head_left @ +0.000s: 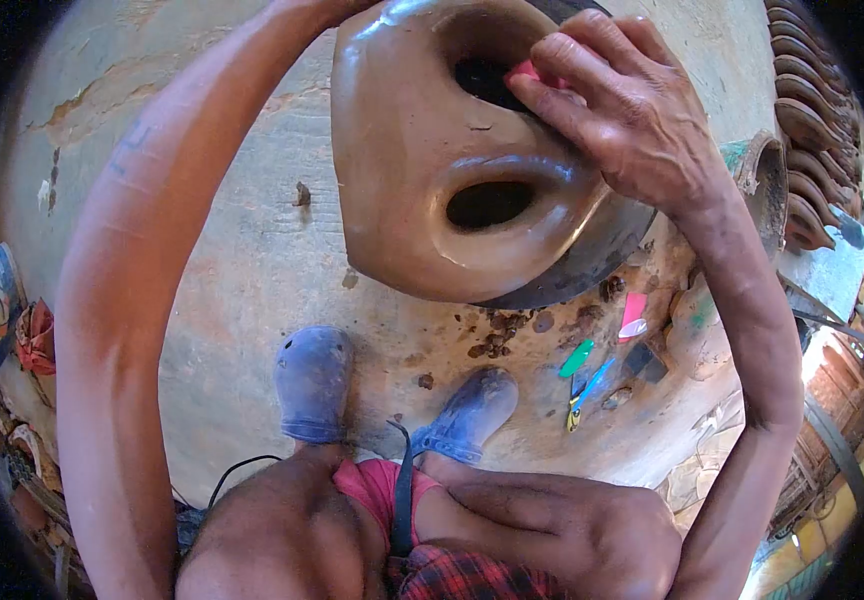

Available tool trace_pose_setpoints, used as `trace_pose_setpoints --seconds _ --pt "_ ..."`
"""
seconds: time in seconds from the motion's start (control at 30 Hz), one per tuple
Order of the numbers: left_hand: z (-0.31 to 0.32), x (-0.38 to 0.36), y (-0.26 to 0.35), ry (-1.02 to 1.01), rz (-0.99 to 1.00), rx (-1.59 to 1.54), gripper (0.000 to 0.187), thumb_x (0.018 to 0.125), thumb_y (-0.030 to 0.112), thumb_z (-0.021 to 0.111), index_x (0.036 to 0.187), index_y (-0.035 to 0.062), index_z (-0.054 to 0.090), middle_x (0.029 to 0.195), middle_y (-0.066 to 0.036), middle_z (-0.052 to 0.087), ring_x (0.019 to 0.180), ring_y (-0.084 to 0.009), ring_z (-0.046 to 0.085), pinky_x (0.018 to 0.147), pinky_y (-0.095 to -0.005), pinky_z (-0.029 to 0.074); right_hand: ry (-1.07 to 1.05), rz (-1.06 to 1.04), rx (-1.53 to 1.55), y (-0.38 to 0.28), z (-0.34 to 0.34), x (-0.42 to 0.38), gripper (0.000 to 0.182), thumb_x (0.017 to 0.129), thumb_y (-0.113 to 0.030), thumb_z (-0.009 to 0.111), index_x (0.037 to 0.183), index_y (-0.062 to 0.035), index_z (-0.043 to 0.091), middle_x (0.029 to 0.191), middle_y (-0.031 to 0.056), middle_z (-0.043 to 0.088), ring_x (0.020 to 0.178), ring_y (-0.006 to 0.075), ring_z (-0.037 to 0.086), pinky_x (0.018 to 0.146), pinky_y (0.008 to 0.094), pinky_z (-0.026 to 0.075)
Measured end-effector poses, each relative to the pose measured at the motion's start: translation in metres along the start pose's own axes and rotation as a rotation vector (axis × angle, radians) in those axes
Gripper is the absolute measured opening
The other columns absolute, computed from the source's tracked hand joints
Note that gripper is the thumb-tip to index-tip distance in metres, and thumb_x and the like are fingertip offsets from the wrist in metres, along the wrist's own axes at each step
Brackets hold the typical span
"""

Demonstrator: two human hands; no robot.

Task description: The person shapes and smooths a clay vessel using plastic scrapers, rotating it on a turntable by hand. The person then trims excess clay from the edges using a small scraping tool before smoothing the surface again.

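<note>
A large wet brown clay form point(392, 150) with rounded openings stands on a dark round base point(592, 255) in front of me. My right hand point(622, 110) is closed on a small pinkish-red piece point(542, 80) at the edge of the upper opening; its kind is mostly hidden by my fingers. The clay has a shiny, smoothed surface around the lower opening. My left arm reaches up to the far left side of the form. Only the wrist end of my left hand point(347, 6) shows at the top edge, and its fingers lie out of frame.
On the floor at right lie a pink-and-white piece point(633, 315), a green oval piece point(577, 358) and a blue-and-yellow tool point(587, 395), near clay crumbs. Stacked curved clay pieces point(802, 125) line the right. My blue clogs point(314, 385) are below the form.
</note>
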State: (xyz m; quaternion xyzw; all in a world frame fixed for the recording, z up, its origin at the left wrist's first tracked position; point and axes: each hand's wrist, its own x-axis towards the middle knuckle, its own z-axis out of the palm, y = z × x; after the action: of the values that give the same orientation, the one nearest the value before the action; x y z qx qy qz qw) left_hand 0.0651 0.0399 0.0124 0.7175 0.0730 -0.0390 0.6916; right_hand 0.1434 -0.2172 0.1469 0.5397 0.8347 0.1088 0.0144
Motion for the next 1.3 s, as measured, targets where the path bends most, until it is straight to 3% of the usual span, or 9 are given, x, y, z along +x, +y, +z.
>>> trace_pose_setpoints --seconds 0.13,0.33,0.6,0.67,0.7,0.8,1.0,1.13,1.3 --pt "0.0 -0.013 0.002 0.011 -0.016 -0.048 0.045 0.114 0.036 0.058 0.138 -0.001 0.068 0.127 -0.007 0.072 0.114 -0.0169 0.064 0.098 -0.0358 0.055 -0.116 0.083 -0.005 -0.015 -0.009 -0.001 0.027 0.087 -0.015 0.068 0.111 -0.0062 0.074 0.108 0.0063 0.06 0.107 0.0238 0.063 0.088 0.0371 0.052" --pt "0.001 -0.036 -0.003 0.034 -0.042 -0.073 0.048 0.114 0.039 0.056 0.142 0.0016 0.067 0.127 -0.007 0.072 0.113 -0.0166 0.065 0.095 -0.0358 0.056 -0.314 0.276 0.079 -0.035 -0.022 0.016 0.015 0.084 -0.014 0.07 0.096 -0.005 0.072 0.101 0.0094 0.057 0.106 0.0264 0.066 0.088 0.0411 0.055" --pt "0.014 -0.094 0.003 0.239 -0.261 0.011 0.053 0.113 0.044 0.055 0.151 0.0073 0.061 0.121 -0.008 0.073 0.103 -0.0184 0.068 0.084 -0.0378 0.057 -0.408 0.496 0.224 -0.047 -0.025 0.026 0.016 0.084 -0.01 0.065 0.091 0.0007 0.075 0.102 0.0209 0.066 0.096 0.0413 0.069 0.088 0.0511 0.055" --pt "0.016 -0.109 -0.003 0.22 -0.296 -0.023 0.054 0.113 0.046 0.054 0.151 0.0072 0.061 0.115 -0.004 0.074 0.095 -0.0168 0.068 0.079 -0.0357 0.057 -0.408 0.496 0.262 -0.048 -0.027 0.026 0.018 0.084 -0.01 0.065 0.092 0.0011 0.076 0.102 0.0222 0.067 0.094 0.0423 0.069 0.087 0.0513 0.055" --pt "0.022 -0.116 -0.004 0.306 -0.321 -0.032 0.059 0.112 0.039 0.059 0.16 0.0068 0.05 0.106 -0.005 0.074 0.088 -0.0141 0.067 0.076 -0.0308 0.055 -0.408 0.499 0.301 -0.049 -0.028 0.026 0.019 0.084 -0.01 0.064 0.092 0.0015 0.077 0.101 0.0234 0.067 0.093 0.0432 0.069 0.087 0.0516 0.055" --pt "0.035 -0.15 -0.015 0.334 -0.228 -0.011 0.061 0.107 0.051 0.063 0.158 0.0172 0.057 0.119 0.002 0.072 0.095 -0.0066 0.063 0.073 -0.0298 0.051 -0.393 0.483 0.307 -0.057 -0.028 0.021 0.02 0.084 -0.011 0.064 0.092 0.001 0.077 0.099 0.0231 0.066 0.092 0.0439 0.069 0.085 0.0519 0.055" --pt "0.069 -0.196 -0.023 0.378 -0.283 -0.158 0.066 0.106 0.044 0.069 0.161 0.0126 0.05 0.112 -0.005 0.075 0.092 -0.0111 0.069 0.067 -0.0258 0.053 -0.564 0.565 0.376 -0.09 -0.051 0.032 0.018 0.084 -0.012 0.065 0.089 0.0002 0.078 0.095 0.0217 0.065 0.086 0.0427 0.07 0.08 0.0528 0.056" --pt "0.094 -0.221 -0.023 0.375 -0.306 -0.264 0.069 0.109 0.029 0.068 0.169 0.0146 0.036 0.116 -0.005 0.072 0.098 -0.0117 0.07 0.068 -0.0246 0.056 -0.621 0.575 0.443 -0.09 -0.054 0.021 0.017 0.085 -0.011 0.068 0.093 -0.0013 0.079 0.096 0.0195 0.065 0.084 0.0409 0.07 0.077 0.0504 0.056" --pt "0.109 -0.233 -0.016 0.344 -0.376 -0.359 0.083 0.105 0.025 0.073 0.173 0.0159 0.025 0.123 -0.008 0.071 0.109 -0.0152 0.069 0.081 -0.0309 0.062 -0.304 0.492 0.272 -0.074 -0.056 -0.001 0.018 0.084 -0.009 0.07 0.099 -0.0028 0.077 0.098 0.0134 0.065 0.092 0.0338 0.07 0.078 0.0458 0.059"
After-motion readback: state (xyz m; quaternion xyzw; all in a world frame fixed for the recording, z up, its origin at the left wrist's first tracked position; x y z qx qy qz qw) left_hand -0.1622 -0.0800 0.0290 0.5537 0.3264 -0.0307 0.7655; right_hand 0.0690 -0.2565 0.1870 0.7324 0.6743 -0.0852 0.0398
